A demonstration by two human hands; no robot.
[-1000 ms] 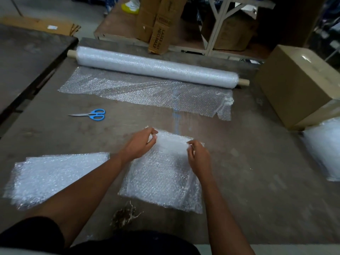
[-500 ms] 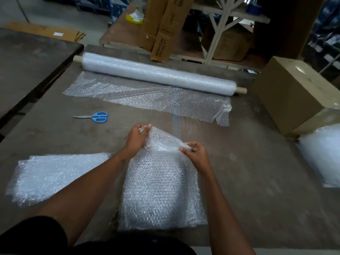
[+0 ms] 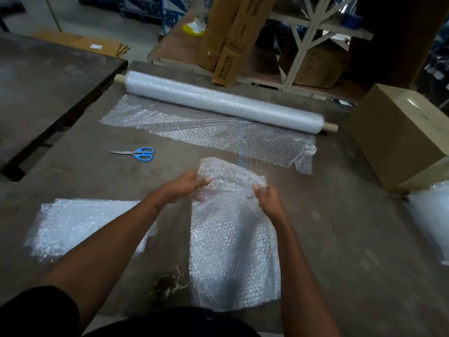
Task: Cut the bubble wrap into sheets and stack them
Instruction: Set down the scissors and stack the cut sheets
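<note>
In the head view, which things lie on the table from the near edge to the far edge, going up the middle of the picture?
Sheet held by both hands → scissors → unrolled bubble wrap → bubble wrap roll.

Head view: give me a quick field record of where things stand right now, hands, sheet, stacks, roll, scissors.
left hand: grips the far left corner of the sheet
right hand: pinches the far right corner
sheet: far edge lifted and bent over, near part lying on the table
left stack: flat on the table, left of the sheet
roll: at the far edge, a length unrolled toward the person
scissors: lying untouched, left of centre
box: far right
</note>
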